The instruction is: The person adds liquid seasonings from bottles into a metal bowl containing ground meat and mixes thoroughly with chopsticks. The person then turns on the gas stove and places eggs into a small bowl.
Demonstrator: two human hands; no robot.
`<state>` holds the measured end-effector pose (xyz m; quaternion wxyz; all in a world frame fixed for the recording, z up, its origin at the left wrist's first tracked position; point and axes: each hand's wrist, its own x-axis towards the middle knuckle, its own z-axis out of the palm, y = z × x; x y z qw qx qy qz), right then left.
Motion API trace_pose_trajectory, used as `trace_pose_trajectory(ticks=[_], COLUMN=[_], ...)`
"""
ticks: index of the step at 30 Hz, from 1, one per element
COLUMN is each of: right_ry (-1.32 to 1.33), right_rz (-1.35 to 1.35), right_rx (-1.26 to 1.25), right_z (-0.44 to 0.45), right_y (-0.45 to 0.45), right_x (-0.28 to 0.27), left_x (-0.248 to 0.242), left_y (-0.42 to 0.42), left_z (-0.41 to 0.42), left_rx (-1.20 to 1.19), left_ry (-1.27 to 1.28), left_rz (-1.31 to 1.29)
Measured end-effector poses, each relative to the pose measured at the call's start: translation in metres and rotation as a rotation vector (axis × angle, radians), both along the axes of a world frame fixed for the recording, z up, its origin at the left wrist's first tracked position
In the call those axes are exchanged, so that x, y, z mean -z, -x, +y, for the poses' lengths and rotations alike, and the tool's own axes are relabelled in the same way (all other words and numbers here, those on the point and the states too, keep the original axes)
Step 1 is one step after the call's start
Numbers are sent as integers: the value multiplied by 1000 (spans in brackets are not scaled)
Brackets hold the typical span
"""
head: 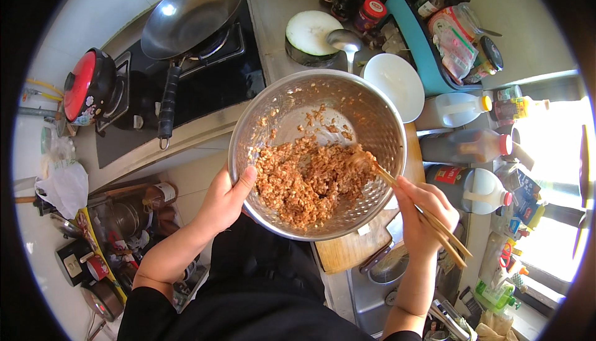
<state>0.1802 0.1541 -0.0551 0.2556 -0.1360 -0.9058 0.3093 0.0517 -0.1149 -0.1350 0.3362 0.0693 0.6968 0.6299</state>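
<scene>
A large stainless steel mixing bowl with a dimpled inner wall is held up before my body. My left hand grips its left rim, the thumb inside the edge. Wet, brown minced filling is heaped along the near side, and bits of it cling to the walls. My right hand is closed around a pair of wooden chopsticks. Their tips are sunk in the filling at the right, where a clump looks blurred.
A wok and a red-lidded pot sit on the gas stove. Behind the bowl are a cut winter melon, a ladle and a white plate. Below are a wooden board, a knife and a sink.
</scene>
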Motion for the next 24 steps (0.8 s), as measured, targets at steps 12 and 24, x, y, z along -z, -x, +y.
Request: trace_pose_trajectory(ticks=[12, 24], right_ry=[138, 126], right_rz=[2, -54], right_rx=[-93, -238], right_z=[-30, -50], right_y=[19, 8], right_x=[47, 50], left_x=[10, 29], left_y=[13, 27], left_z=[1, -1], left_rx=[-74, -140], left_ry=[17, -106], left_rz=[-186, -160])
